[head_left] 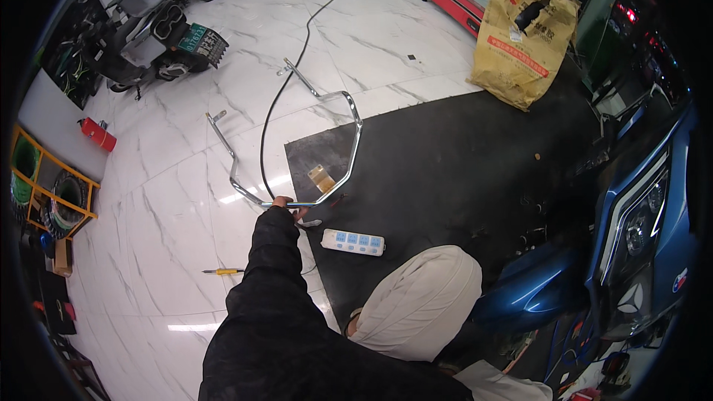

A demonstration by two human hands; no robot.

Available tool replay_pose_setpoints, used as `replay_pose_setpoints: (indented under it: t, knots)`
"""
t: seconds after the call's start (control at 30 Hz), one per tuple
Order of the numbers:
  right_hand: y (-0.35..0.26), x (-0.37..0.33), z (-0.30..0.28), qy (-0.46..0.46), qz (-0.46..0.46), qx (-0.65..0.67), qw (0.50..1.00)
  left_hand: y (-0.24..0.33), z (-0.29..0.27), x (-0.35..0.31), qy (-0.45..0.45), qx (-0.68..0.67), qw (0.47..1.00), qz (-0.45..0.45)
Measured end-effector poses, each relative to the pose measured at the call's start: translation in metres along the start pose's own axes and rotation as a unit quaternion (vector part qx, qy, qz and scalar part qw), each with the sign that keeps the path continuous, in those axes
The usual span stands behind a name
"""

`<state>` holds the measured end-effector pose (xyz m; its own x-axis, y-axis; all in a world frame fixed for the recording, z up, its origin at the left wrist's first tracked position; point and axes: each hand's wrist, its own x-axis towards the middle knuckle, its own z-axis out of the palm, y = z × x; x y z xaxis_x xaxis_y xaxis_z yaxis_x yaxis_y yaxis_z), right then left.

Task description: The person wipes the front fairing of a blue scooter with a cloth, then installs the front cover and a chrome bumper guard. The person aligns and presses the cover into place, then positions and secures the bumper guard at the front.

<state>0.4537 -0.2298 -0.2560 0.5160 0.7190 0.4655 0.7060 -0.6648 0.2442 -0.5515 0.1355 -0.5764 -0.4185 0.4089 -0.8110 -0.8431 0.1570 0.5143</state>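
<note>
1. The left hand [284, 206] is seen at the end of a black sleeve, fingers closed round the near straight run of a bent chrome tubular guard rail [355, 141].
2. The right hand is not in view; whether its fingers are apart or together cannot be told.
3. The rail lies flat, partly on the white marbled tile floor [171, 200], partly over the edge of the dark rubber mat [445, 171]. A black cable [271, 115] passes inside its loop.
4. Judged: the grip is best kept firm and near the middle of that run, so the far ends with their mounting tabs do not swing or scrape the tiles; the cable should be kept from snagging.
5. Appearance: polished, slender, angular bends, bright reflections, no visible dents.
6. Nearby: white power strip [353, 242], yellow-handled screwdriver [223, 272].
</note>
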Motion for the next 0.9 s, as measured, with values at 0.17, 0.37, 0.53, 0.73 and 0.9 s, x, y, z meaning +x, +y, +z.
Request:
replay_pose_setpoints:
  t: [0.17, 0.37, 0.53, 0.73, 0.9]
  knots:
    - [-0.005, 0.001, 0.002, 0.012, -0.001, 0.017, 1.000, 0.018, 0.011, -0.004, -0.103, 0.026, 0.994, 0.005]
    - [-0.002, -0.004, 0.002, 0.028, 0.007, 0.035, 0.999, 0.055, 0.062, -0.020, -0.040, -0.078, 0.996, 0.007]
    - [-0.001, -0.014, 0.004, 0.044, 0.016, 0.056, 0.997, 0.067, 0.071, -0.040, -0.029, 0.023, 0.991, 0.128]
    - [0.000, -0.022, 0.001, 0.065, 0.019, 0.071, 0.995, 0.020, 0.056, -0.097, -0.088, 0.000, 0.992, 0.091]
    - [0.008, -0.022, -0.025, 0.096, 0.073, 0.150, 0.981, -0.003, 0.070, -0.154, -0.155, -0.142, 0.972, 0.105]
